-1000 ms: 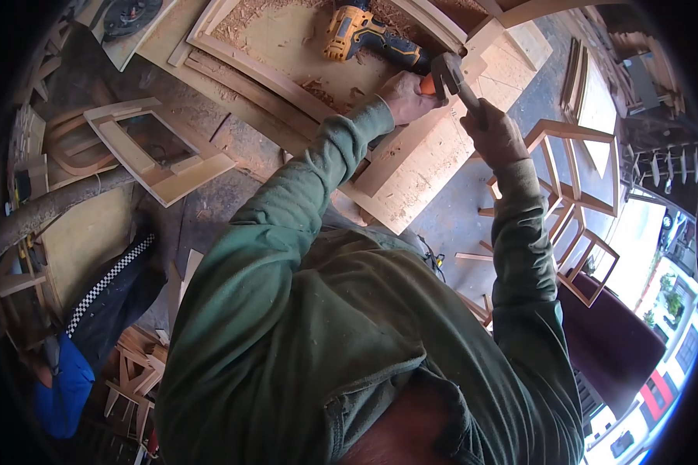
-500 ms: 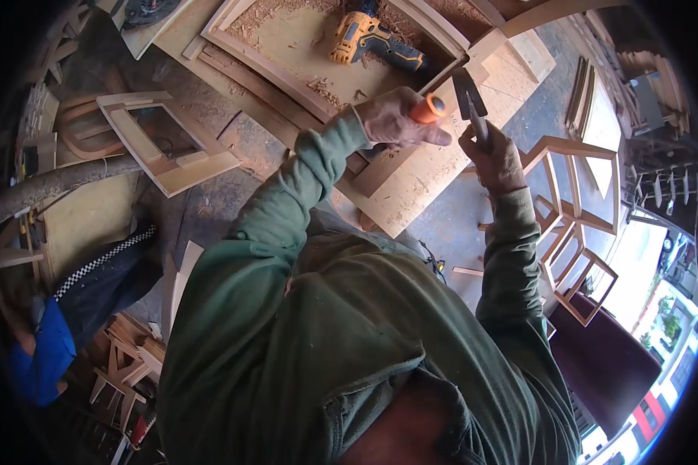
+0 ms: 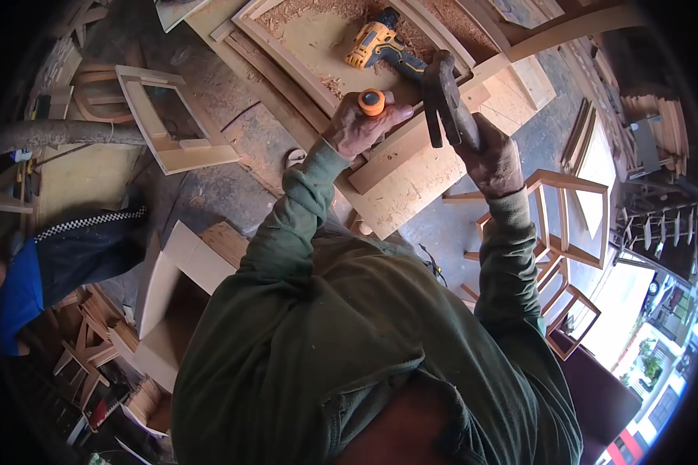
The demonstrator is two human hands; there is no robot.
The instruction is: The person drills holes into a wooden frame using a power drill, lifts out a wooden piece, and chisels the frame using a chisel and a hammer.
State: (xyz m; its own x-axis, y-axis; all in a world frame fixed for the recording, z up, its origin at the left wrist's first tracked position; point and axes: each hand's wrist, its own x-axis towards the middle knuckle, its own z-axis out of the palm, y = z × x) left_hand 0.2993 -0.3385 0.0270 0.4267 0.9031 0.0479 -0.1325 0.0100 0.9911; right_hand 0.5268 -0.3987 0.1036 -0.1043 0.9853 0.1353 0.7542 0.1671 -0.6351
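An orange-handled tool (image 3: pixel 371 102) is gripped in my left hand (image 3: pixel 357 128), its round dark-centred end turned up toward the camera; the rest of it is hidden. My right hand (image 3: pixel 492 159) is closed round the handle of a hammer (image 3: pixel 444 97), whose dark metal head is raised over the wood. Below both hands lies a pale wooden workpiece (image 3: pixel 411 182) with shavings on it. Just beyond them, a yellow and black cordless drill (image 3: pixel 380 48) rests on a board inside a wooden frame (image 3: pixel 291 58) strewn with shavings.
A small wooden frame (image 3: pixel 171 124) lies at the left. Chair frames (image 3: pixel 570 221) stand at the right. An open cardboard box (image 3: pixel 163 345) sits at the lower left, near a person in blue and black (image 3: pixel 77 263). Wood scraps (image 3: pixel 85 349) are piled there.
My left hand has moved left and turned the orange handle's end upward. The hammer has swung so that its head shows larger, left of my right hand. The view has shifted.
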